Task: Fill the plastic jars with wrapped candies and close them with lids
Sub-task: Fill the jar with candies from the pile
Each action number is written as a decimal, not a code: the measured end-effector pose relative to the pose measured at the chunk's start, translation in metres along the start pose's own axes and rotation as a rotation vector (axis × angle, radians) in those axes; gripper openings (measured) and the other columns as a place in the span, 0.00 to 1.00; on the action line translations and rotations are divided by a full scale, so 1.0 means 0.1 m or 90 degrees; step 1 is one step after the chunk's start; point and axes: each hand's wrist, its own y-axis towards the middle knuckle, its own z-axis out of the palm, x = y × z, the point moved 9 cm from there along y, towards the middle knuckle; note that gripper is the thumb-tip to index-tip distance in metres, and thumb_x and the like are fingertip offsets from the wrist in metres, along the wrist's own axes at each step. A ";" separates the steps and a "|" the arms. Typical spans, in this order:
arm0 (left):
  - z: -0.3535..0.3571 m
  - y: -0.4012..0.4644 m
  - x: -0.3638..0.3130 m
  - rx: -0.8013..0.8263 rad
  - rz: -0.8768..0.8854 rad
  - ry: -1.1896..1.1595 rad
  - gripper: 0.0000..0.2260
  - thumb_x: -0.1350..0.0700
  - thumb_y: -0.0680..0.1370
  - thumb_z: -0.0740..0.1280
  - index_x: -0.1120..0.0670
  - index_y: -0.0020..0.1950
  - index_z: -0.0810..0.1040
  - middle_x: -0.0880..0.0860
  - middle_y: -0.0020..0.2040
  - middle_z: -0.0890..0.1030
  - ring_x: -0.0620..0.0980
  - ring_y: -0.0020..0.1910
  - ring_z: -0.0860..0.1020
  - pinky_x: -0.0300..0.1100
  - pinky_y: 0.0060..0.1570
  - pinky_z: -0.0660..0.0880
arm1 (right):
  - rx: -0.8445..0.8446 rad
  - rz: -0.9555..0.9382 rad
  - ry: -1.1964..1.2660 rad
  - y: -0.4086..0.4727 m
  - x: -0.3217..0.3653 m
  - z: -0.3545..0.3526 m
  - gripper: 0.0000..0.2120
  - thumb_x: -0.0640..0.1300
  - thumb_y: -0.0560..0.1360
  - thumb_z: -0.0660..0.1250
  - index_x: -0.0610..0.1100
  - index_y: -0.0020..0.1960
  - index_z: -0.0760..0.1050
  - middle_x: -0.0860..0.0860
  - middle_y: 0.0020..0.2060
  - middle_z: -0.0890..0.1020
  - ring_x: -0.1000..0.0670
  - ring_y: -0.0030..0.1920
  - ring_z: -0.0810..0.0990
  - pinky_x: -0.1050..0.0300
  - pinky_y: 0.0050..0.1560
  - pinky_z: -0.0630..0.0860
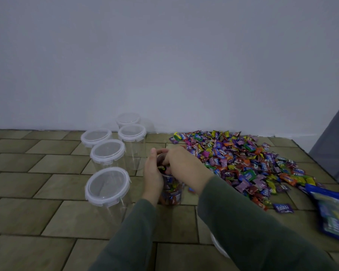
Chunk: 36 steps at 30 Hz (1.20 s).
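**Left hand steadies the open jar while the right reaches into its mouth**

Curled round the side of the open jar (170,190), the left hand (153,173) has thumb and fingers wrapped on the clear wall, holding it upright on the tiled floor (47,212). The right hand (181,163) sits directly over the jar's mouth, fingers bent downward into the opening; whether they pinch a candy or have let go I cannot tell, since the fingertips are hidden inside the rim.

This jar is already packed with colourful wrappers nearly to the top and wears no lid. The candy pile (243,161) spreads to the right of the jar, just beside it, so the right hand is the nearer one for the next scoop. The jar's long axis stands vertical, mouth up, which suits dropping candies straight down.

Left of the jar stand five lidded jars (108,184), all clear, apparently empty. A blue candy bag (333,212) lies well to the right of the jar, beyond the pile. By my reading, filling here is almost done and closing comes soon.
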 end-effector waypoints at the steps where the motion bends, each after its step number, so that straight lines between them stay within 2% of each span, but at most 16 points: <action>1: 0.00 0.00 0.00 0.003 0.000 0.002 0.20 0.50 0.84 0.51 0.56 0.44 0.80 0.52 0.38 0.84 0.48 0.39 0.81 0.44 0.42 0.76 | 0.012 0.008 0.007 0.00 -0.01 -0.02 0.16 0.40 0.78 0.64 0.41 0.65 0.75 0.42 0.61 0.78 0.42 0.61 0.76 0.51 0.60 0.72; 4: 0.03 -0.01 -0.02 0.028 -0.015 0.006 0.19 0.51 0.84 0.52 0.57 0.46 0.80 0.51 0.39 0.85 0.48 0.40 0.83 0.42 0.41 0.76 | -0.052 -0.006 0.100 -0.09 -0.12 -0.23 0.17 0.42 0.76 0.68 0.49 0.65 0.77 0.47 0.59 0.79 0.48 0.57 0.78 0.58 0.54 0.73; 7: 0.04 -0.06 -0.11 0.053 0.000 0.036 0.16 0.54 0.83 0.56 0.58 0.53 0.81 0.57 0.50 0.84 0.52 0.51 0.82 0.35 0.42 0.77 | -0.194 -0.023 0.193 -0.32 -0.32 -0.50 0.13 0.45 0.76 0.69 0.50 0.60 0.80 0.53 0.52 0.79 0.56 0.50 0.76 0.64 0.52 0.72; 9: 0.03 -0.12 -0.25 0.038 0.031 0.077 0.11 0.57 0.82 0.59 0.56 0.56 0.81 0.54 0.55 0.83 0.48 0.56 0.80 0.30 0.44 0.75 | -0.244 -0.007 0.232 -0.39 -0.49 -0.56 0.12 0.44 0.76 0.69 0.48 0.59 0.80 0.55 0.49 0.79 0.59 0.45 0.75 0.74 0.44 0.69; 11: 0.06 -0.17 -0.46 0.028 0.102 0.157 0.09 0.58 0.81 0.62 0.52 0.56 0.81 0.48 0.55 0.83 0.41 0.56 0.79 0.29 0.48 0.74 | -0.281 0.011 0.254 -0.45 -0.66 -0.61 0.10 0.44 0.77 0.68 0.47 0.57 0.81 0.54 0.49 0.80 0.62 0.43 0.75 0.75 0.39 0.67; 13: 0.19 -0.24 -0.69 0.030 0.186 0.265 0.08 0.57 0.81 0.64 0.49 0.56 0.80 0.44 0.54 0.82 0.36 0.54 0.78 0.30 0.51 0.72 | -0.296 0.038 0.257 -0.52 -0.88 -0.60 0.09 0.45 0.78 0.67 0.48 0.56 0.81 0.54 0.48 0.80 0.63 0.42 0.74 0.74 0.39 0.67; 16: 0.59 -0.45 -0.92 0.074 0.301 0.358 0.07 0.53 0.80 0.64 0.46 0.55 0.80 0.42 0.52 0.81 0.39 0.54 0.78 0.37 0.51 0.74 | -0.318 0.088 0.256 -0.66 -1.25 -0.56 0.10 0.47 0.78 0.66 0.47 0.58 0.79 0.53 0.50 0.79 0.57 0.46 0.76 0.67 0.42 0.72; 19: 1.13 -0.74 -0.85 0.173 0.373 0.410 0.09 0.52 0.78 0.63 0.49 0.55 0.81 0.43 0.49 0.80 0.42 0.50 0.77 0.41 0.48 0.75 | -0.368 0.126 0.249 -0.85 -1.67 -0.59 0.11 0.48 0.77 0.67 0.46 0.57 0.79 0.50 0.52 0.77 0.50 0.51 0.77 0.51 0.52 0.77; 21: 1.53 -0.90 -0.56 0.265 0.363 0.470 0.08 0.52 0.79 0.64 0.50 0.56 0.80 0.44 0.49 0.78 0.45 0.51 0.75 0.42 0.52 0.73 | -0.387 0.168 0.264 -0.99 -2.04 -0.63 0.10 0.47 0.77 0.67 0.46 0.56 0.79 0.49 0.51 0.76 0.50 0.49 0.78 0.52 0.49 0.76; 24: 2.05 -1.10 0.15 0.425 0.257 0.577 0.12 0.51 0.80 0.65 0.51 0.63 0.76 0.47 0.58 0.74 0.46 0.61 0.70 0.44 0.62 0.69 | -0.387 0.250 0.254 -1.22 -2.63 -0.72 0.09 0.44 0.77 0.67 0.44 0.56 0.79 0.45 0.48 0.78 0.50 0.42 0.76 0.58 0.40 0.72; 26: 2.30 -1.24 0.64 0.508 0.173 0.638 0.19 0.49 0.80 0.64 0.51 0.70 0.71 0.50 0.66 0.69 0.50 0.68 0.65 0.45 0.66 0.66 | -0.368 0.311 0.263 -1.36 -3.02 -0.75 0.09 0.43 0.77 0.67 0.43 0.56 0.79 0.47 0.46 0.78 0.50 0.42 0.76 0.59 0.43 0.72; 28: 2.50 -1.36 1.02 0.559 0.112 0.680 0.23 0.49 0.79 0.65 0.51 0.73 0.66 0.51 0.72 0.64 0.52 0.73 0.60 0.46 0.69 0.63 | -0.341 0.366 0.253 -1.47 -3.39 -0.74 0.09 0.42 0.77 0.67 0.43 0.55 0.79 0.46 0.49 0.81 0.48 0.48 0.77 0.56 0.50 0.74; 30: 2.69 -1.46 1.27 0.579 0.116 0.733 0.25 0.49 0.79 0.66 0.52 0.74 0.64 0.53 0.73 0.62 0.54 0.74 0.57 0.49 0.71 0.61 | -0.301 0.405 0.211 -1.56 -3.71 -0.74 0.10 0.40 0.76 0.65 0.42 0.55 0.79 0.43 0.53 0.82 0.44 0.53 0.79 0.53 0.54 0.74; 33: 2.93 -1.58 1.47 0.588 0.174 0.805 0.21 0.53 0.80 0.63 0.55 0.73 0.65 0.56 0.69 0.65 0.57 0.68 0.62 0.49 0.65 0.65 | -0.216 0.468 0.141 -1.68 -4.06 -0.72 0.13 0.36 0.78 0.59 0.37 0.59 0.78 0.40 0.56 0.81 0.41 0.56 0.78 0.51 0.57 0.74; 36: 3.06 -1.67 1.67 0.592 0.198 0.876 0.18 0.60 0.81 0.58 0.56 0.72 0.66 0.58 0.67 0.65 0.59 0.66 0.63 0.49 0.60 0.67 | -0.129 0.507 0.075 -1.74 -4.35 -0.65 0.14 0.37 0.80 0.57 0.35 0.61 0.76 0.39 0.59 0.79 0.41 0.59 0.77 0.53 0.59 0.72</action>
